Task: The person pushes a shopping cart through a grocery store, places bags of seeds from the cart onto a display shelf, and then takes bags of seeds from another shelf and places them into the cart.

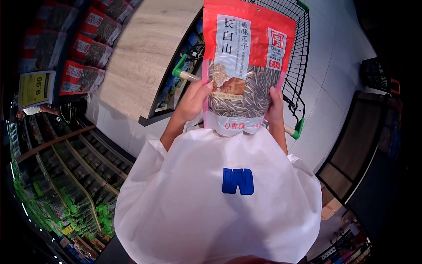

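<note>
A large red and clear bag of sunflower seeds point(257, 90) is held upright in front of the white shirt, its printed side showing. My left hand point(194, 102) grips the bag's left edge, thumb on the front. On the opposite edge, my right hand point(275, 105) holds it with the thumb along the front. The other fingers of both hands are mostly hidden behind the bag. Behind the bag stands a shopping cart point(295, 44) of dark wire with green corners, its handle partly covered by the bag and hands.
Similar red bags point(81, 77) lie at the upper left beside a wooden display table point(136, 48). A yellow price sign point(37, 89) stands near them. Shelves of green packages point(66, 189) fill the lower left. A dark basket point(375, 75) and a brown-topped stand point(351, 141) are at the right.
</note>
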A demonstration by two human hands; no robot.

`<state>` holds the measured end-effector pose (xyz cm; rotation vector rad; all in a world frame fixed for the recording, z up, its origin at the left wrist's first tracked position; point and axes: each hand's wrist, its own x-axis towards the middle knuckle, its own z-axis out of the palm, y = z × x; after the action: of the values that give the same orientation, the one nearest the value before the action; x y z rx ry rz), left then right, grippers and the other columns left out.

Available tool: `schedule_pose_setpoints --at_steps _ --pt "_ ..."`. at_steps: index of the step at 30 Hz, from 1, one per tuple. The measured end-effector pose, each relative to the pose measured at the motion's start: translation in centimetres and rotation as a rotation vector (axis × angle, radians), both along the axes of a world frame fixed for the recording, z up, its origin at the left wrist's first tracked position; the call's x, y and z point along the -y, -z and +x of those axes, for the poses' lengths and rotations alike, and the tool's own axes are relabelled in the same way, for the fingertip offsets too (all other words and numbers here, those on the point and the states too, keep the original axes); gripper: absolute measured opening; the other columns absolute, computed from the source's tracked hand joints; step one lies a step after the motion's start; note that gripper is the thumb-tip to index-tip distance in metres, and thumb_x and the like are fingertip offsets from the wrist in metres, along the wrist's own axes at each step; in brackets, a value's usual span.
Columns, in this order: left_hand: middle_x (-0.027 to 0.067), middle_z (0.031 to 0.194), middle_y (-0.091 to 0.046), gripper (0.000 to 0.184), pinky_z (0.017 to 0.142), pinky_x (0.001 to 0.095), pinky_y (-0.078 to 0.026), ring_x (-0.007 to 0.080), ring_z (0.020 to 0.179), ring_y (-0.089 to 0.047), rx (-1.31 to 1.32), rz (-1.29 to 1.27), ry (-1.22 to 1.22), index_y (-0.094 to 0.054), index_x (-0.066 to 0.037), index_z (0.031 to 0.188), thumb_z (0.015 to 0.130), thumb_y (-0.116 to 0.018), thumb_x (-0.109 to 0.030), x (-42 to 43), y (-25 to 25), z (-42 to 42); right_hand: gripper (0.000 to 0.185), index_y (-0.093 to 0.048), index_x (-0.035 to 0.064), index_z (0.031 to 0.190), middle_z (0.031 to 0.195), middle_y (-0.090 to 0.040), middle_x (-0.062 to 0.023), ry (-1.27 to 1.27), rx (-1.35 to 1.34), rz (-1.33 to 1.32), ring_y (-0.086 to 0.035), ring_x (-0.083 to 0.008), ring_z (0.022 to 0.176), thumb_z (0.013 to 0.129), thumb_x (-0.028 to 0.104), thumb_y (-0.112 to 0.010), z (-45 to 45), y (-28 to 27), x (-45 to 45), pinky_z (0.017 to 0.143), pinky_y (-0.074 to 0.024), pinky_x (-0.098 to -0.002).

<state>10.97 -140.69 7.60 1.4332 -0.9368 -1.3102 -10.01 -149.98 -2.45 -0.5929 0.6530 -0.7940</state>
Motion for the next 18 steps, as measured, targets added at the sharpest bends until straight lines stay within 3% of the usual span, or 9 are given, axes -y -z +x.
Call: schedule_pose_setpoints --at_steps 4,6,18 --pt "0.0116 0.095 -0.059 0.033 0.079 0.0263 -0.040 0.0141 0.087 -0.054 0.021 0.011 0.011 -0.049 0.009 0.106 0.088 -0.035 -0.014 0.25 -0.54 -0.35 0.051 -0.038 -0.0034 0.121 0.111 -0.052 -0.0110 0.006 -0.001 0.006 -0.052 -0.0169 0.098 0.082 0.025 -0.053 -0.23 0.07 0.00 0.086 -0.0407 -0.0289" --pt "0.0032 0.086 -0.054 0.031 0.068 0.0224 -0.037 0.0080 0.076 -0.047 0.044 -0.012 0.009 -0.052 0.003 0.100 0.089 -0.036 -0.021 0.31 -0.54 -0.46 0.052 -0.038 -0.0034 0.121 0.112 -0.052 -0.0110 0.013 -0.005 0.002 -0.052 -0.0170 0.099 0.081 0.026 -0.054 -0.21 0.05 -0.03 0.086 -0.0404 -0.0291" --pt "0.0045 0.093 -0.055 0.032 0.075 0.0234 -0.039 0.0086 0.085 -0.049 -0.046 -0.007 -0.005 -0.050 0.003 0.104 0.090 -0.036 -0.021 0.02 0.03 -0.28 0.053 -0.036 -0.0034 0.122 0.113 -0.051 -0.0118 0.004 -0.004 -0.013 -0.052 -0.0176 0.100 0.081 0.025 -0.054 -0.01 -0.09 -0.20 0.087 -0.0399 -0.0295"
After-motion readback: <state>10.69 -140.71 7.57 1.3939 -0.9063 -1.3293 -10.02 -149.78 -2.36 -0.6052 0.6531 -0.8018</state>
